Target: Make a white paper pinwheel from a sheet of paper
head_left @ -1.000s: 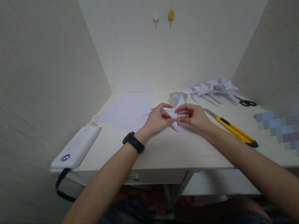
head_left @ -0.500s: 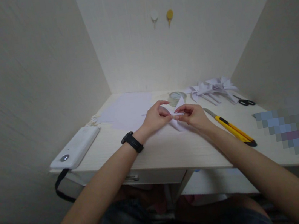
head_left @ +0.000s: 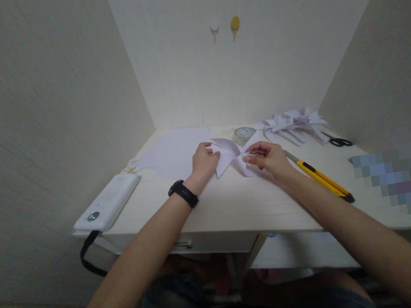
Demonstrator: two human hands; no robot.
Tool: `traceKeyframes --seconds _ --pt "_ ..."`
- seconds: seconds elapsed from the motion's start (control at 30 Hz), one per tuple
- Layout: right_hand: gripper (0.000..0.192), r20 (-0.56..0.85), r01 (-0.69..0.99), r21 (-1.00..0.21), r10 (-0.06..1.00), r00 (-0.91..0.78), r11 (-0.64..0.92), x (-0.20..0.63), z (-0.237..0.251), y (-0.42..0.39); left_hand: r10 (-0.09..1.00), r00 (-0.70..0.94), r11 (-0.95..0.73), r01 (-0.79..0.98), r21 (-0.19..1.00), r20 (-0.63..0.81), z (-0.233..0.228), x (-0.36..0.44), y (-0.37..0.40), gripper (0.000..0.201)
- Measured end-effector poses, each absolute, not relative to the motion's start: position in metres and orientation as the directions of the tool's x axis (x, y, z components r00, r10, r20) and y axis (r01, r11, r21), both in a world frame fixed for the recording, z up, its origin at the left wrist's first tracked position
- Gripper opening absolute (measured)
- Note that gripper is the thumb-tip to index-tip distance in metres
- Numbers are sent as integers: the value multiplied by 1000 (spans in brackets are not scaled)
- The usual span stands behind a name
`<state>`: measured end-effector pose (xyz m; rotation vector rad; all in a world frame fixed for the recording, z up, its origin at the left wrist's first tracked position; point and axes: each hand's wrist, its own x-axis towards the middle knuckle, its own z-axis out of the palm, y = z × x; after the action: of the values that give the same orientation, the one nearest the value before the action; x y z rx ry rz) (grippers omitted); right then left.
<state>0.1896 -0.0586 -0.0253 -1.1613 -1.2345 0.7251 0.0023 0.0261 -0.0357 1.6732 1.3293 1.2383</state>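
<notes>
A white paper pinwheel (head_left: pixel 225 157) with curved, folded blades is held just over the desk. My right hand (head_left: pixel 269 156) pinches it at its centre between thumb and fingers. At the pinwheel's left blade is my left hand (head_left: pixel 204 160), its fingers loosely bent and the thumb apart from them. That thumb overlaps the blade's edge; whether it presses on the paper is unclear. A roll of clear tape (head_left: pixel 244 134) lies behind the pinwheel. To the right of my right hand lies a yellow utility knife (head_left: pixel 323 179) with its blade out.
White paper sheets (head_left: pixel 173 149) lie at the back left. Several finished paper pinwheels (head_left: pixel 294 120) are piled at the back right, beside black scissors (head_left: pixel 339 142). A white power bank (head_left: pixel 107 204) with a black strap sits on the left edge. A blurred-out item (head_left: pixel 399 179) is at the right.
My left hand has let go of the pinwheel's centre and moved left to its outer blade, so more of the pinwheel shows. My right hand still pinches the centre.
</notes>
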Motion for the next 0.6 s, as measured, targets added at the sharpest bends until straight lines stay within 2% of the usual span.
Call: traceKeyframes --seconds 0.2,0.3,0.4,0.53,0.6 --pt "46 325 133 -945 913 248 300 191 -28 -57 966 -12 -252 183 950 258 -37 2 27 55" --pt "44 335 134 -941 911 241 310 191 -28 -56 952 14 -298 252 921 305 -35 1 27 42" --pt "42 329 110 -944 912 243 311 189 -27 -57 915 82 -392 423 817 396 -29 -1 21 16" --pt "42 318 75 -948 915 247 310 186 -24 -60 850 120 -455 657 601 512 -17 -3 5 23" --pt "42 315 80 -949 915 252 304 185 -23 -60 847 133 -444 709 547 514 -12 -2 -1 26"
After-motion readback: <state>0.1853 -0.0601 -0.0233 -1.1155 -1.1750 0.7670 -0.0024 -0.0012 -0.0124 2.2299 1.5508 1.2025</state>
